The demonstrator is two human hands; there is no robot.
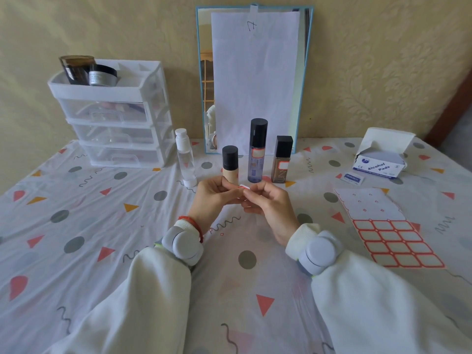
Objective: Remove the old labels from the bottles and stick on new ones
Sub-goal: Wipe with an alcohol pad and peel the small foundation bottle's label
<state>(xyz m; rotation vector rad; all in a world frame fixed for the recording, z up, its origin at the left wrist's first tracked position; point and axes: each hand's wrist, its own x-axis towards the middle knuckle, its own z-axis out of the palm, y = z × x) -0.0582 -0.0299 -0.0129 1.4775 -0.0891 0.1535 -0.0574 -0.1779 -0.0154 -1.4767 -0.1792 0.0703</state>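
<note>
White sleeves fill the bottom of the frame, each wrist wearing a grey band, and just above them at centre the left hand (213, 198) and right hand (268, 204) meet fingertip to fingertip, both pinching one small red-edged label (242, 187) between them, raised over the patterned tablecloth (127, 226). Sweeping from the left: a white drawer unit (112, 116) stands at upper left against the pale yellow damask wallpaper (383, 60), two dark jars (88, 70) on top. Next, a clear bottle (185, 157) with a white cap, then the beige bottle (230, 164) just behind the hands. Beside it, the tall blue bottle (257, 152) and the brown bottle (282, 159), each with a red-bordered label on its front. Behind them a blue-framed mirror (255, 77) leans on the wall, covered by white paper. Over to the right, a sachet (352, 178), an open alcohol pads box (380, 157), and at middle right the label sheet (388, 228), its upper rows peeled.
</note>
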